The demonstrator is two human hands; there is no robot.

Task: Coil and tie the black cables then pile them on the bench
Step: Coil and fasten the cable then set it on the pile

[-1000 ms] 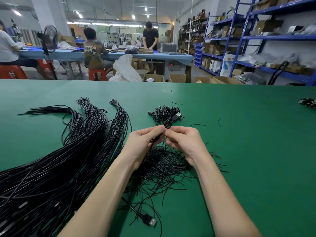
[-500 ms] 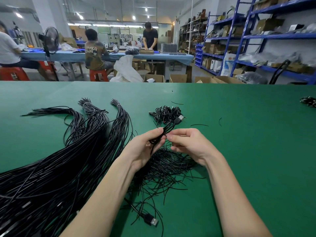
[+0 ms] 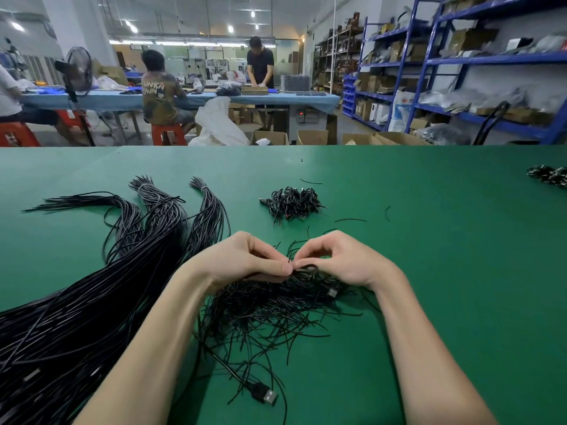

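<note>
Head view: left hand (image 3: 242,260) and right hand (image 3: 340,260) brought together above a green bench (image 3: 445,271), thumbs and fingers of both curled and pinching one small black cable coil (image 3: 306,269) between them. Directly beneath the hands, a loose tangle of short black tie wires (image 3: 276,311), spilling toward the near edge. At near centre, one USB plug (image 3: 267,397) on its lead, lying flat on the green surface. To the left, long bundles of black cables (image 3: 92,286), fanned out from the near-left corner toward the far side, two of them bound near their far tips. Beyond the hands, a small pile of tied coils (image 3: 291,204), well apart from the fingers. At the far right edge, another dark cluster (image 3: 549,176), too small to make out. Behind the bench, seated and standing workers at a blue table (image 3: 101,99), blue shelving (image 3: 460,59) along the right wall
</note>
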